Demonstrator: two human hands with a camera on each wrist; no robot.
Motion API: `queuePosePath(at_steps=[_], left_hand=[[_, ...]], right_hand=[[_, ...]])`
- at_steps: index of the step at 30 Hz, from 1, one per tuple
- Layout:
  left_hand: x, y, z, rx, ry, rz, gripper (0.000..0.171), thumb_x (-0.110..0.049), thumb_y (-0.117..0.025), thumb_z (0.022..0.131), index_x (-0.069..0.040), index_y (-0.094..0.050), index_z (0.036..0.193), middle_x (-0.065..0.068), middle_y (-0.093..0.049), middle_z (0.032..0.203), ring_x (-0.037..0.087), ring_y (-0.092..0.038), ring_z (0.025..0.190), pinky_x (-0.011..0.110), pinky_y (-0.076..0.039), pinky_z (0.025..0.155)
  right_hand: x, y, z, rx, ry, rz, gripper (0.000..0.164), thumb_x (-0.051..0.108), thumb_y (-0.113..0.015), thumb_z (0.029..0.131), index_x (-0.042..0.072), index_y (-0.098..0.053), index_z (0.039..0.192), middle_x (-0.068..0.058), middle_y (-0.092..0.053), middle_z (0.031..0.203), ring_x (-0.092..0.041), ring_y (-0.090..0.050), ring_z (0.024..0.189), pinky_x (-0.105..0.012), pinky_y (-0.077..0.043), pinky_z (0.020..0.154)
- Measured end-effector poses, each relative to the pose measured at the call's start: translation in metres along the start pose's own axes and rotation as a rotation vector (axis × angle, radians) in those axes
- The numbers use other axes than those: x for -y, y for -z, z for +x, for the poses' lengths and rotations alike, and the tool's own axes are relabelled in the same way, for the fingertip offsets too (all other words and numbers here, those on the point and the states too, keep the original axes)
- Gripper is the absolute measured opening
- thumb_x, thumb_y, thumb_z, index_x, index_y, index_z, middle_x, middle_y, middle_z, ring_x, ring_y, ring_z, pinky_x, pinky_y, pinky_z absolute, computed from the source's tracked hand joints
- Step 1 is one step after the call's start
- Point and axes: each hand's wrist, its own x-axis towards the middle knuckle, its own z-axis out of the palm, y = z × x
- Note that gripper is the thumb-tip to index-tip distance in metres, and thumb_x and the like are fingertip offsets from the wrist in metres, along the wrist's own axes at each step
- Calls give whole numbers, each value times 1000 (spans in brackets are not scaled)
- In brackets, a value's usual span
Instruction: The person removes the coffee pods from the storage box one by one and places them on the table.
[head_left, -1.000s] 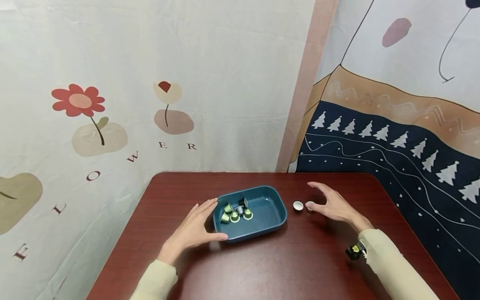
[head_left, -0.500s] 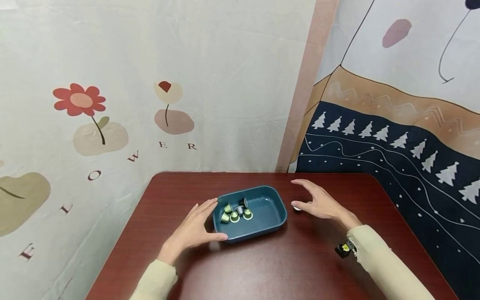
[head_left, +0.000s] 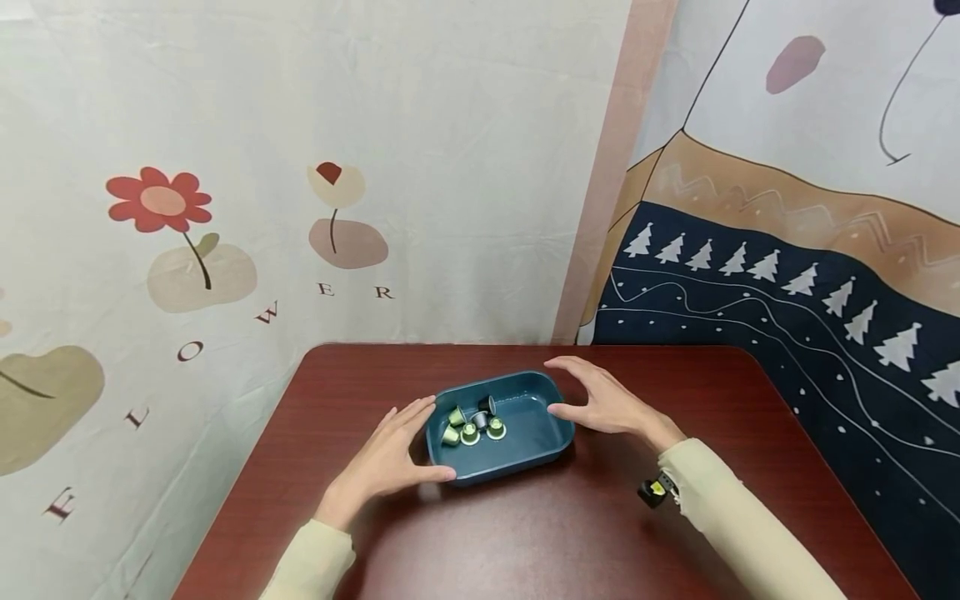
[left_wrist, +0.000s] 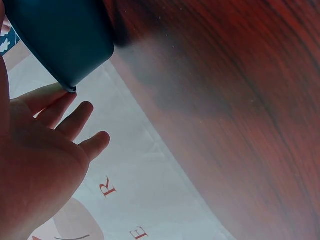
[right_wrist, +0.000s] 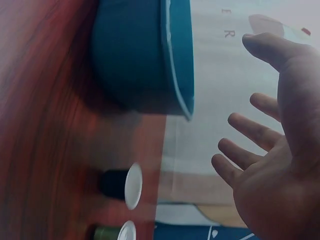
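In the head view a dark blue rectangular tray stands on the table. Several green coffee capsules, a grey-blue one and a black one lie in its left half. My left hand spans the tray's left end, fingertips at the far corner and thumb at the near rim. Over the right end hovers my right hand, fingers spread and holding nothing. The right wrist view shows a black capsule with a white lid and a green capsule standing outside the tray, both hidden in the head view.
The reddish-brown wooden table reaches back to a printed wall cloth. A dark blue patterned cloth hangs beyond its right side. A small black device is strapped at the right wrist.
My right hand has moved left, from over the loose capsules to the tray's right end, staying spread. My left hand and the tray have not moved.
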Motion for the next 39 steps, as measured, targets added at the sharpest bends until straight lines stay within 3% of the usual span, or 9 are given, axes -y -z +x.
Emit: queuePosePath(at_steps=[2, 9, 23, 32, 39], left_hand=[[0, 0, 0, -1, -2, 2, 125, -78, -89, 81, -1, -47, 170, 11, -45, 182, 42, -41, 170, 71, -25, 141], [0, 1, 0, -1, -3, 2, 126, -79, -89, 81, 0, -48, 170, 12, -45, 181, 42, -41, 170, 71, -25, 142], [0, 0, 0, 1, 8, -3, 125, -79, -89, 81, -1, -48, 170, 11, -45, 181, 42, -41, 169, 72, -25, 141], [1, 0, 0, -2, 1, -2, 124, -77, -90, 82, -1, -48, 170, 12, -45, 181, 43, -41, 169, 73, -25, 140], [1, -1, 0, -6, -1, -14, 123, -75, -91, 82, -1, -48, 170, 11, -46, 181, 42, -42, 169, 73, -25, 141]], right_hand=[[4, -2, 5, 5, 32, -10, 77, 46, -84, 102, 21, -53, 168, -8, -53, 175, -38, -49, 163, -76, -40, 131], [15, -12, 25, 52, 105, -57, 75, 45, -83, 100, 20, -56, 165, -5, -58, 170, -31, -54, 158, -68, -43, 133], [32, -32, 58, 289, 166, -141, 66, 35, -83, 102, 10, -62, 159, -9, -63, 165, -31, -58, 156, -56, -49, 131], [38, -43, 73, 394, 109, -174, 57, 31, -85, 103, 13, -68, 154, -8, -66, 162, -31, -58, 155, -57, -49, 131], [40, -51, 79, 458, 72, -183, 47, 28, -84, 104, 16, -72, 148, -6, -69, 157, -31, -65, 146, -54, -56, 123]])
